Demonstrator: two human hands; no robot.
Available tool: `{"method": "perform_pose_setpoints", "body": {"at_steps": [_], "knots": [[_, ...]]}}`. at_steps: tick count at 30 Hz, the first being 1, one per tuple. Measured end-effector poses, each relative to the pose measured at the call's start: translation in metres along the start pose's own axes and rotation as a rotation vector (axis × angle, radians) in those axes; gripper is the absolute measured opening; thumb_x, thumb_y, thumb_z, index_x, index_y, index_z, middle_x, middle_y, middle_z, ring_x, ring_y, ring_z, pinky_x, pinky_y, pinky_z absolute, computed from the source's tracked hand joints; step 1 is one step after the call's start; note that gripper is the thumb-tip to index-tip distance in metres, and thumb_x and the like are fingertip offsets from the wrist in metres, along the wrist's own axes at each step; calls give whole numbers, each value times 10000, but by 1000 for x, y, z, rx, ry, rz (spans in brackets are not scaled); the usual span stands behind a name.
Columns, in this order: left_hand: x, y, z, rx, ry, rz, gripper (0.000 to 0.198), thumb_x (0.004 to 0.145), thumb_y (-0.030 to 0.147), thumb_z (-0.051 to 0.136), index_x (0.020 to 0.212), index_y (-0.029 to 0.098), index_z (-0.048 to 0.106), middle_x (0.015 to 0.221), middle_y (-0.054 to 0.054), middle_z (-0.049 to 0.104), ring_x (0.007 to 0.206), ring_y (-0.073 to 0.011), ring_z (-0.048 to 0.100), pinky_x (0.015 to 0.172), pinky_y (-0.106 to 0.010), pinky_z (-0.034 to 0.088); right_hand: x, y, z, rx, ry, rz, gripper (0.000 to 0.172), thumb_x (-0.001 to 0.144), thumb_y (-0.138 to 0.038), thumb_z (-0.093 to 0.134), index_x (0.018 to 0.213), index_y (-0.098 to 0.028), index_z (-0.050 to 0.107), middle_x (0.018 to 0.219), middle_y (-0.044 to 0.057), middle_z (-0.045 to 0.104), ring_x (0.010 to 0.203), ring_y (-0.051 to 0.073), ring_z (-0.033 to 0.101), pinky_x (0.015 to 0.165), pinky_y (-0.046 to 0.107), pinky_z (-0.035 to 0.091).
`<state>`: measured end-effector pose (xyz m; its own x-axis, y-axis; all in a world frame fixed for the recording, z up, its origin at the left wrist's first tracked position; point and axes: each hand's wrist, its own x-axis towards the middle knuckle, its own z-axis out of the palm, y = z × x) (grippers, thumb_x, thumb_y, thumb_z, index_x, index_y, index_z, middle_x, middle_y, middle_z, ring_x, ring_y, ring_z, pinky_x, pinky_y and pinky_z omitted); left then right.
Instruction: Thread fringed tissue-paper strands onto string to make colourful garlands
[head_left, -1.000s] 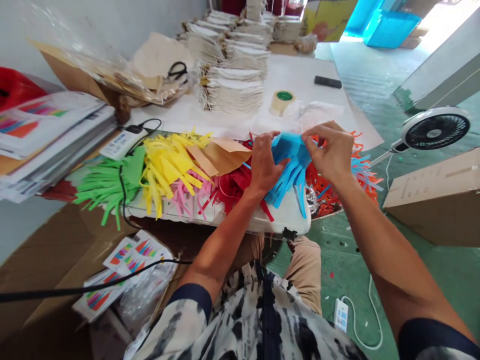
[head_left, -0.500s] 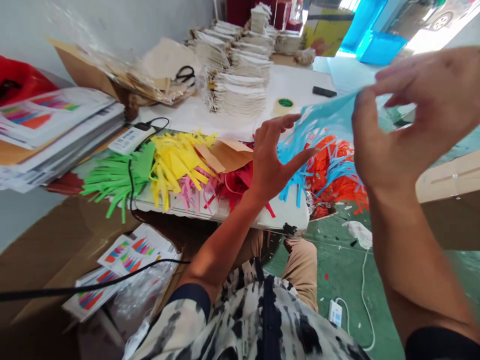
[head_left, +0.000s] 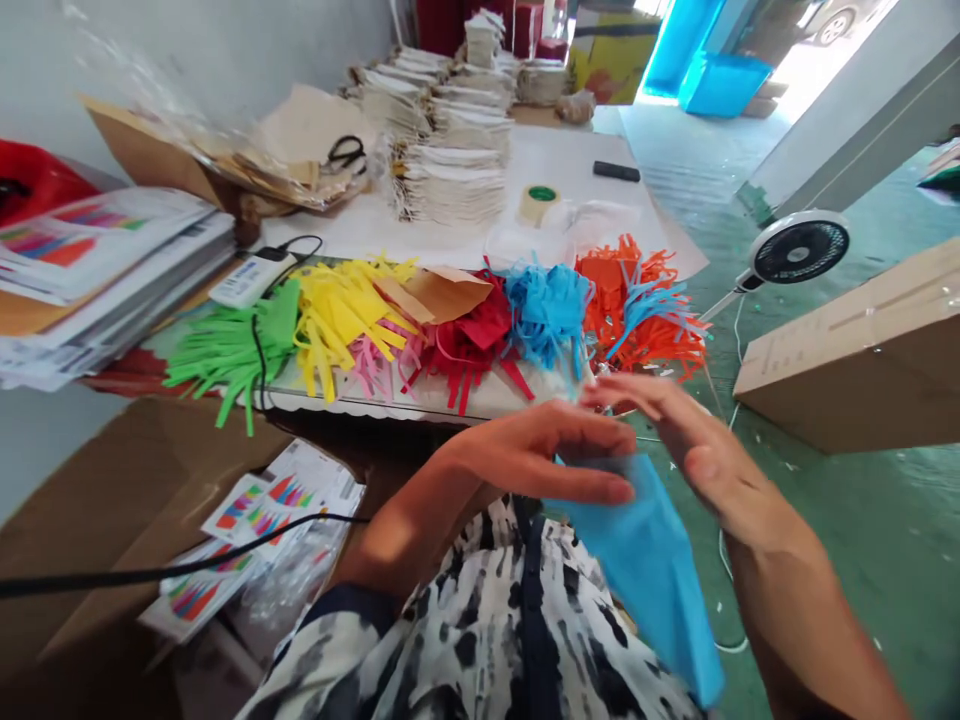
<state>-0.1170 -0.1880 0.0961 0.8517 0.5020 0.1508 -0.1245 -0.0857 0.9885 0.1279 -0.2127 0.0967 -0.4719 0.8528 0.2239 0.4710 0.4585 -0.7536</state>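
Observation:
My left hand (head_left: 540,455) is low over my lap. Its fingers lie together along the top edge of a blue fringed paper piece (head_left: 649,575), which shows between its digits and hangs down over my patterned shirt. My right hand (head_left: 686,445) is just to the right with its fingers stretched out, touching the same top edge. On the white board (head_left: 465,400) ahead lie fringed paper bundles in a row: green (head_left: 225,355), yellow (head_left: 341,315), pink (head_left: 379,365), red (head_left: 469,345), blue (head_left: 547,310) and orange (head_left: 637,305).
Stacks of printed sheets (head_left: 97,270) sit at the left, and paper stacks (head_left: 450,180), a tape roll (head_left: 538,203) and scissors (head_left: 345,152) lie on the far table. A small fan (head_left: 799,250) and a cardboard box (head_left: 862,350) stand on the green floor at right. A black cable (head_left: 172,570) crosses at lower left.
Both hands pulled one blue piece off the blue bundle, raised it, then brought it down over my lap. The blue bundle stays on the board.

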Motion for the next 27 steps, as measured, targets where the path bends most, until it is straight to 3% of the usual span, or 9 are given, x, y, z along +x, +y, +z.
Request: {"method": "perform_pose_setpoints", "body": {"at_steps": [3,6,8,12,17,19,21,25,27], "knots": [[-5,-1,-6,63,-39,-41,278,934,348,714,778,198,539,694,40,428,653,-107,392,593,-247,387,-20,21,11,471,-215,164,597,971,-754,512,1284,-295,727,1071,83,750,981,294,716,899,432,597],[-10,-11,-18,50,-55,-155,253,937,409,737,894,186,625,692,30,522,618,-100,443,541,-225,384,-31,33,26,636,-256,192,406,927,-641,670,872,-250,764,862,58,690,830,238,659,783,369,568],[-12,-19,-24,59,-61,-202,285,939,439,746,1006,168,690,712,15,594,611,-97,489,534,-208,403,-33,34,41,753,-207,214,377,878,-637,734,941,-267,770,991,70,718,961,261,677,853,386,572],[-11,-25,-28,76,-29,-177,319,931,409,757,1148,177,777,849,-20,721,674,-110,588,618,-205,485,-36,36,77,1079,-126,398,771,747,-737,819,1388,-345,645,1231,79,736,1066,283,713,902,423,599],[-16,-20,-45,169,-29,-225,363,938,368,755,1243,173,774,710,16,666,567,-85,512,507,-181,395,-29,49,89,1077,-87,584,490,680,-619,919,990,-268,776,829,23,731,676,192,643,634,325,567],[-19,-23,-56,278,64,-258,369,948,389,747,1256,187,763,673,40,630,540,-76,485,494,-177,366,-19,56,80,989,-21,629,423,702,-571,923,897,-230,767,760,10,698,608,154,586,582,293,531],[-19,-32,-65,457,225,-266,350,944,387,759,1251,218,765,758,23,694,619,-92,576,571,-183,429,-8,65,70,847,67,618,387,737,-539,913,849,-212,739,731,-7,658,591,130,547,550,266,499],[-12,-58,-67,987,678,-293,327,950,328,762,1260,223,756,1046,-73,794,966,-224,731,876,-323,562,14,91,55,440,109,596,407,792,-588,846,800,-222,665,646,-49,516,532,118,459,472,258,427],[-8,-73,-57,1174,784,-221,354,985,362,718,1296,194,732,1218,-133,772,1152,-283,708,1042,-423,547,23,108,51,201,72,572,406,823,-607,784,789,-222,661,627,-45,515,535,129,459,493,270,402]]}}
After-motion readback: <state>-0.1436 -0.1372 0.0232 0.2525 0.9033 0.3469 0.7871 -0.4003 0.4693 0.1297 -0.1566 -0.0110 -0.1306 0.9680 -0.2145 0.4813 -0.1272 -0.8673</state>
